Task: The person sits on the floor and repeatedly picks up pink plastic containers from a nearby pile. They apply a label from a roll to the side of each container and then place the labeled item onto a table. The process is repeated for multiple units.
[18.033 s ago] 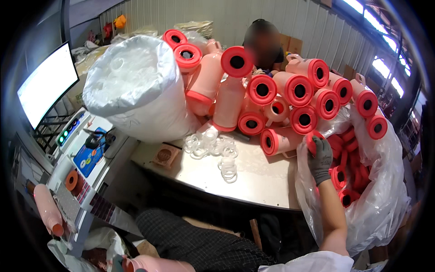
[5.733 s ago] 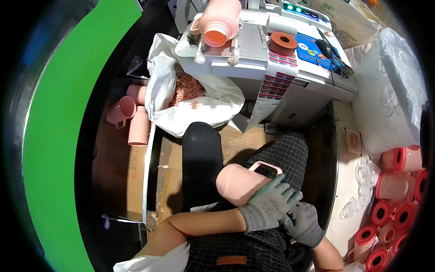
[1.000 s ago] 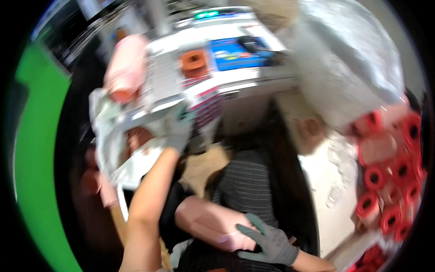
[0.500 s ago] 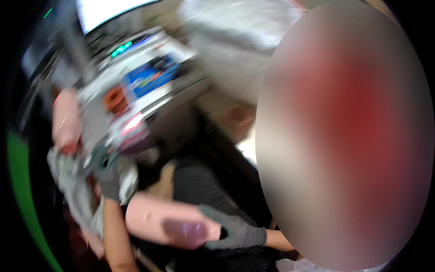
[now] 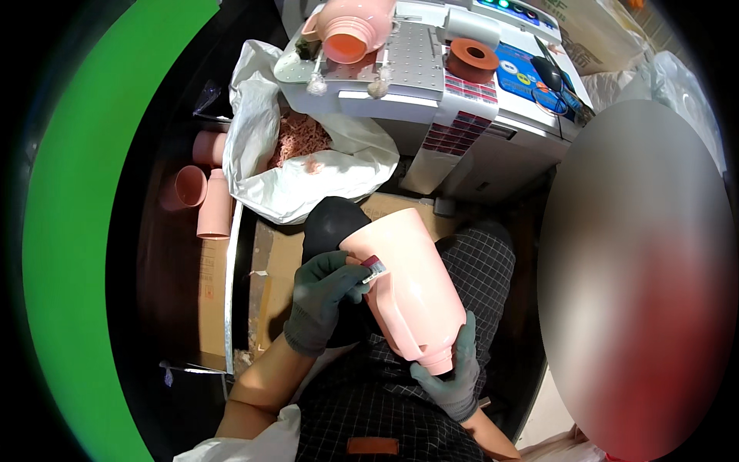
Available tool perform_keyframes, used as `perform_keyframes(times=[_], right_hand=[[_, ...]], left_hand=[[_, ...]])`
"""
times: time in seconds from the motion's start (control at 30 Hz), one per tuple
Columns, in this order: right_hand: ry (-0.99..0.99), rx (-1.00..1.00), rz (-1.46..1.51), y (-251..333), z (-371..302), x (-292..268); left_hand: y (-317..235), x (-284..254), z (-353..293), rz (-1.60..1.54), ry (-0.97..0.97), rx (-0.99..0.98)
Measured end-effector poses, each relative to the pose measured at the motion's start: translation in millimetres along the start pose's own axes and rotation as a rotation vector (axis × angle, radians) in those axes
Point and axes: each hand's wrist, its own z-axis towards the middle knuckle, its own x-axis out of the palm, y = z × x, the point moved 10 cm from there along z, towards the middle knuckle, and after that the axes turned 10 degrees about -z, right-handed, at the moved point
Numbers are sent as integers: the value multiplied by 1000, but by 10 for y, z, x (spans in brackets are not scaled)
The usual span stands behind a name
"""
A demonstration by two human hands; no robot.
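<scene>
A large pink plastic jug (image 5: 419,281) lies tilted across my lap, its wide base away from me and its threaded neck toward me. My right hand (image 5: 454,377), in a grey-green glove, is closed around the neck end. Along the jug's left side runs a moulded handle (image 5: 392,316). My left hand (image 5: 323,296), gloved too, pinches a small dark red and whitish label (image 5: 373,268) between thumb and fingers, close against the jug near the handle's far end. Whether the label touches the jug I cannot tell.
Ahead stands a white machine (image 5: 431,92) with another pink jug (image 5: 358,31), an orange tape roll (image 5: 473,60) and a label strip (image 5: 458,132). A white sack (image 5: 289,185) holds pink scraps. Several pink containers (image 5: 214,204) lie in a box at left. A blurred patch covers the right.
My left hand has come back from beside the machine to the jug, now with a label in it. The view has turned; the jug now points away from me, its neck still in my right hand.
</scene>
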Motion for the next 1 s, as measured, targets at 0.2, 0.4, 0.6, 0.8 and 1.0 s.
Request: perform_keyframes(times=[0.2,0.4,0.6,0.8,1.0], right_hand=[[-57,-114,-169,109,-9,-25],[-9,-11,-90,34,26,-97],[-280,381,687,-393,300,-521],[-584,126,420,-298,987,-1288],[-667,-159,-273,69,1649,-1635]], left_hand=[[-23,-33,41,24,-14,-85],[-83,-291,221,561,-24,109],[-1368,218,513,1066,-48,882],[-1877,1073,1925,1943,-80,1384],[-1911,1618,1077,1564,265,1770]])
